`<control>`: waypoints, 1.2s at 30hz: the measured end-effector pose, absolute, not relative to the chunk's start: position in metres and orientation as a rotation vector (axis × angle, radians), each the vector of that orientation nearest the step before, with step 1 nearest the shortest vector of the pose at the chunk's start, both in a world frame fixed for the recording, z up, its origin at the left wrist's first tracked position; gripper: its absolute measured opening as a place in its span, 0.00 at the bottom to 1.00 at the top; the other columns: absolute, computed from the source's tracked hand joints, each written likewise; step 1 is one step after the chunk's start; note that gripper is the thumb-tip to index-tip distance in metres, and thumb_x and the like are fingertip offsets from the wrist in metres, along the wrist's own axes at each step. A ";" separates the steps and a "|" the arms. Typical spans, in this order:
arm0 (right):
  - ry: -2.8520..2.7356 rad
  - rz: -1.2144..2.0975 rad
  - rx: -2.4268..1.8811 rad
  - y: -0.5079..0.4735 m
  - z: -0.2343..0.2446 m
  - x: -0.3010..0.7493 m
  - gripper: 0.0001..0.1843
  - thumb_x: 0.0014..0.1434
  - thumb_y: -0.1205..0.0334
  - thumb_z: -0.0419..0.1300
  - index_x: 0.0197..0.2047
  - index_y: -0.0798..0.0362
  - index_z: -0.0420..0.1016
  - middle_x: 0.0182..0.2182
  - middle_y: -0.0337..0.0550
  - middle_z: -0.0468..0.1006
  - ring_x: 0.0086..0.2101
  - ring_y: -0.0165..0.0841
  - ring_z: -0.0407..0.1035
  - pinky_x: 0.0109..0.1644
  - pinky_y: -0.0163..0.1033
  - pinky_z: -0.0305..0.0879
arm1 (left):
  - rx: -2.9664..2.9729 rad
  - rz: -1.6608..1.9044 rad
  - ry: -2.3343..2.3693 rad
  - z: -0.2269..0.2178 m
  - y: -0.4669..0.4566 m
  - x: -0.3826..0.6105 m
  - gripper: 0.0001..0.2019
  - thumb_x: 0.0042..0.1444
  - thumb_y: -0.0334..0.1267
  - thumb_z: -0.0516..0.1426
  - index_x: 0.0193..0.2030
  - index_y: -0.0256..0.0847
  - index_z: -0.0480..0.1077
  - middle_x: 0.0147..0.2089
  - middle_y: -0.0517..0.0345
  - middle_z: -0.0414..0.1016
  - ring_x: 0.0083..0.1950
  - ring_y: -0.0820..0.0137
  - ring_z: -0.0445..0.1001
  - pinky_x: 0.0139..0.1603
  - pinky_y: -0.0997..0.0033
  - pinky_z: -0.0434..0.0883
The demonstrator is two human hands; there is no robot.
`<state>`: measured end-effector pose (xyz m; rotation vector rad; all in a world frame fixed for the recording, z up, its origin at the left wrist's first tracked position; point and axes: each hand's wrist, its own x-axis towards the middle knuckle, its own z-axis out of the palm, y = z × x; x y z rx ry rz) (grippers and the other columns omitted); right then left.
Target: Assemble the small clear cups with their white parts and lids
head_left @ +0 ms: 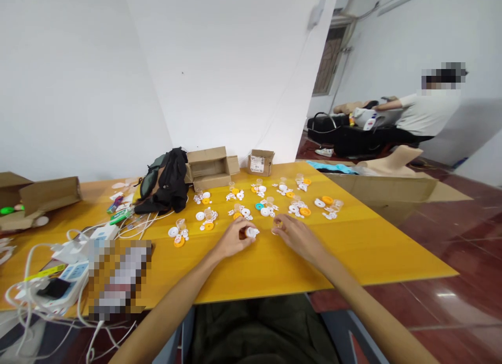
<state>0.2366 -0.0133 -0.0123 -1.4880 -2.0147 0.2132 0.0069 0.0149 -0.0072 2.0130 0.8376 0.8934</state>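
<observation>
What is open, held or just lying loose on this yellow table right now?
left hand, closed on a small white piece
right hand, fingers holding a small clear cup
large cardboard box, open, flaps spread
small cardboard box, open, upright
round parts, loose, in small groups on the table
black bag, slumped
power strip, among tangled white cables

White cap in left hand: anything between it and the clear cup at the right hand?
Nothing visible. Only bare yellow table lies between the white cap in the left hand and the clear cup at the right hand; loose parts sit behind.
</observation>
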 end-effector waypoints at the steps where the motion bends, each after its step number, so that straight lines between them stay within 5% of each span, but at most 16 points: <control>1: -1.983 0.279 -1.464 -0.013 -0.010 0.233 0.07 0.59 0.62 0.57 0.41 0.48 0.74 0.37 0.45 0.80 0.34 0.39 0.75 0.40 0.44 0.72 | 2.010 0.899 0.834 -0.008 0.015 0.006 0.11 0.49 0.30 0.60 0.41 0.40 0.75 0.41 0.54 0.71 0.41 0.67 0.70 0.45 0.68 0.69; 8: -1.652 0.734 -1.154 -0.021 0.002 0.212 0.15 0.57 0.49 0.60 0.43 0.49 0.74 0.39 0.45 0.81 0.37 0.38 0.76 0.40 0.42 0.74 | 1.874 0.902 0.836 -0.014 0.019 0.007 0.13 0.48 0.35 0.64 0.42 0.39 0.76 0.42 0.54 0.71 0.37 0.70 0.70 0.40 0.71 0.69; 26: -1.585 0.963 -0.981 -0.020 -0.013 0.197 0.17 0.54 0.45 0.64 0.40 0.48 0.75 0.41 0.45 0.81 0.42 0.39 0.77 0.51 0.46 0.73 | 1.550 0.890 0.834 -0.016 0.023 0.008 0.21 0.41 0.44 0.71 0.42 0.39 0.77 0.39 0.55 0.79 0.40 0.67 0.76 0.44 0.68 0.70; 36: -1.546 0.964 -1.108 -0.022 -0.012 0.191 0.21 0.55 0.41 0.60 0.34 0.51 0.77 0.30 0.43 0.81 0.31 0.37 0.75 0.38 0.41 0.72 | 1.681 0.933 0.859 -0.014 0.022 0.007 0.17 0.44 0.41 0.69 0.42 0.39 0.77 0.39 0.55 0.79 0.40 0.66 0.75 0.44 0.67 0.71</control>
